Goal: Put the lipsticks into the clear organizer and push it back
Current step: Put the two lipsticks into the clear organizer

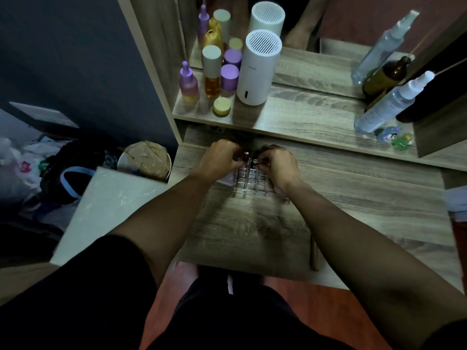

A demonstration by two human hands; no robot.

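The clear organizer (pixel 250 181), a grid of small square cells, stands on the wooden desk (pixel 353 213) just below the shelf edge. Both hands hover over its far rows. My left hand (pixel 218 157) has its fingers curled around a dark lipstick (pixel 245 155) held upright above a cell. My right hand (pixel 276 164) pinches another lipstick (pixel 255 162) with a shiny end, right beside the first. The hands hide the far cells. A white and purple flat item (pixel 228 178) lies against the organizer's left side.
On the raised shelf stand a white cylindrical device (pixel 257 69), purple and yellow bottles (pixel 212 72), a round jar (pixel 222 106), and at the right spray bottles (pixel 389 102) against a mirror. A bin (pixel 146 160) and bags sit left of the desk.
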